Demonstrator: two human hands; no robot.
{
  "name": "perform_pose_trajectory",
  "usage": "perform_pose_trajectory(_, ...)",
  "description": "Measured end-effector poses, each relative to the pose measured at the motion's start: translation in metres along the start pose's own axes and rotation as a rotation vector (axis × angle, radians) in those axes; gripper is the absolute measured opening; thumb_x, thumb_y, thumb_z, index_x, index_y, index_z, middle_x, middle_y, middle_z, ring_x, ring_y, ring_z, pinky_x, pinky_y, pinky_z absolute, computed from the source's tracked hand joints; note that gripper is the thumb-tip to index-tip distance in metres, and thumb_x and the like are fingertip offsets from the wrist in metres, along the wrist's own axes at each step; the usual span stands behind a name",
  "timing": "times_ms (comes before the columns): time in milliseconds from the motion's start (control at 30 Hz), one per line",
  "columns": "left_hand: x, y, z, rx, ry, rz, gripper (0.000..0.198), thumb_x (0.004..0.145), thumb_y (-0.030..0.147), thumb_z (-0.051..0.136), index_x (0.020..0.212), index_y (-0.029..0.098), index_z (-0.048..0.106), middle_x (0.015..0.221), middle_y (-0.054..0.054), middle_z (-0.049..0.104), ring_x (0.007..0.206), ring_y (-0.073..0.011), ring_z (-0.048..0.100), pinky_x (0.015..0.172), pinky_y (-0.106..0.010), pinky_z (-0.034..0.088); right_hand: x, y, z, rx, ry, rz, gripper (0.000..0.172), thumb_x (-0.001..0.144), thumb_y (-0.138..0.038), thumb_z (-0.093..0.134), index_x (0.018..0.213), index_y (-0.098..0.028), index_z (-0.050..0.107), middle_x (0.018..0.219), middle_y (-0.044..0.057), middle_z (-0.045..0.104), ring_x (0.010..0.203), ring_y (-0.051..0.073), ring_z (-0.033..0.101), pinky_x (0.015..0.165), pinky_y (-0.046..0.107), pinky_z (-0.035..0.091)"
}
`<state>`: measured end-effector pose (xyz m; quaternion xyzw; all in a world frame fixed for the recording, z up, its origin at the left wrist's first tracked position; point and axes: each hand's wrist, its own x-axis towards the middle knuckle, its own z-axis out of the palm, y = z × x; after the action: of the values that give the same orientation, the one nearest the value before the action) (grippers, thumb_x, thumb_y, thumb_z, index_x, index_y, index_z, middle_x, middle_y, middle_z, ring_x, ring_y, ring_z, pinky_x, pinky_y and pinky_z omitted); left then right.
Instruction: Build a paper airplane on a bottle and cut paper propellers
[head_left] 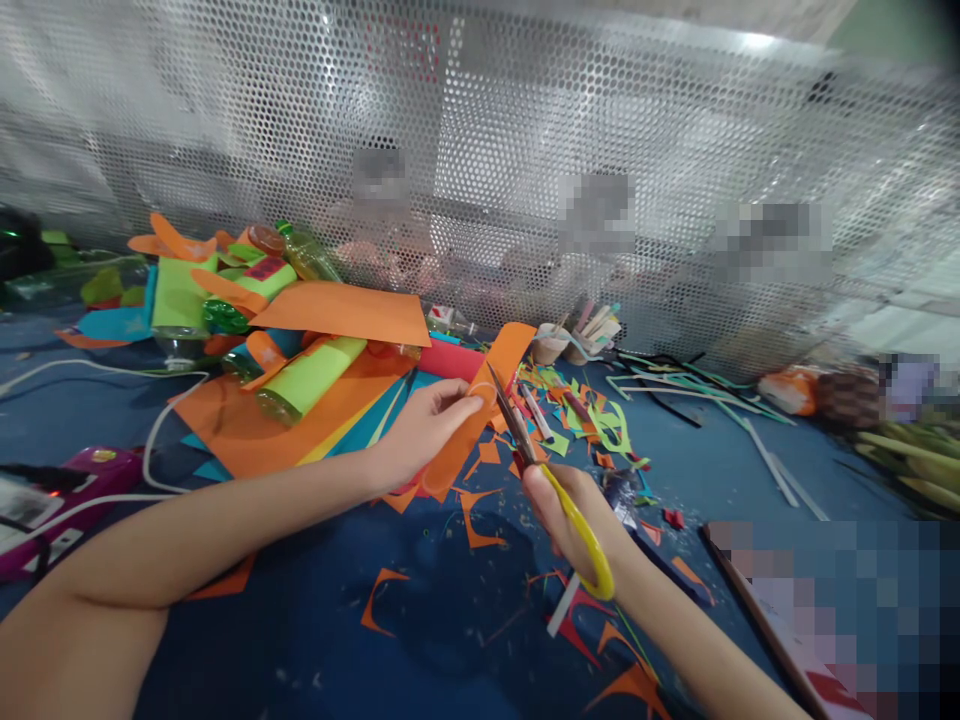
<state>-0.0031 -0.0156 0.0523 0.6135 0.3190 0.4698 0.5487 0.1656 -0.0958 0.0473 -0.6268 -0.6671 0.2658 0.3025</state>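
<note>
My left hand [431, 425] pinches a strip of orange paper [457, 455] over the blue table. A pale curved line shows on the strip near my thumb. In my right hand [574, 500] is a pair of scissors [583, 540] with yellow handles; the blades point up and away, their tips beside the strip's right edge. Whether the blades touch the paper I cannot tell. Orange paper offcuts [480, 518] lie below both hands, and a heap of small coloured scraps [570, 410] spreads just beyond the scissors.
At the back left are plastic bottles wrapped in green paper [319, 375] and an orange sheet [349, 312]. A purple power strip [97, 470] with white cables lies left. Cups of pens [592, 335] stand before a perforated metal screen [480, 150]. A pixelated flat object [832, 620] lies right.
</note>
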Motion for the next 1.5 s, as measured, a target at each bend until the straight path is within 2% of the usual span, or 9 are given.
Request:
perform_pose_trajectory(233, 0.004, 0.0, -0.003, 0.07, 0.021, 0.001, 0.019, 0.078, 0.035, 0.055, 0.078, 0.017, 0.06, 0.074, -0.003, 0.059, 0.066, -0.0134, 0.052, 0.059, -0.025, 0.039, 0.001, 0.0, -0.003, -0.028, -0.013, 0.009, 0.051, 0.081, -0.066, 0.031, 0.055, -0.022, 0.033, 0.044, -0.004, 0.035, 0.037, 0.008, 0.033, 0.035, 0.021, 0.024)
perform_pose_trajectory(800, 0.007, 0.0, -0.006, 0.131, -0.042, 0.033, 0.023, 0.082, 0.038, 0.051, 0.074, 0.017, 0.054, 0.07, -0.001, 0.054, 0.064, -0.0119, 0.049, 0.058, -0.025, 0.037, 0.001, 0.001, -0.002, -0.01, -0.014, 0.011, 0.05, 0.083, -0.062, 0.032, 0.054, -0.021, 0.034, 0.045, -0.005, 0.034, 0.037, 0.007, 0.033, 0.034, 0.02, 0.025)
perform_pose_trajectory(1000, 0.006, 0.003, -0.005, 0.12, -0.04, 0.042, 0.022, 0.082, 0.038, 0.051, 0.075, 0.018, 0.056, 0.071, -0.002, 0.055, 0.066, -0.0132, 0.051, 0.06, -0.025, 0.038, 0.003, 0.008, -0.004, 0.008, -0.077, -0.011, 0.048, 0.084, -0.061, 0.032, 0.057, -0.021, 0.035, 0.045, -0.005, 0.035, 0.037, 0.007, 0.034, 0.033, 0.02, 0.028)
perform_pose_trajectory(1500, 0.006, 0.011, -0.006, 0.125, -0.085, 0.049, 0.02, 0.083, 0.034, 0.05, 0.073, 0.017, 0.054, 0.068, 0.0, 0.052, 0.061, -0.0111, 0.047, 0.057, -0.024, 0.035, 0.001, 0.003, -0.004, 0.0, 0.011, 0.001, 0.048, 0.083, -0.06, 0.035, 0.055, -0.021, 0.035, 0.044, -0.004, 0.036, 0.036, 0.008, 0.034, 0.033, 0.02, 0.026)
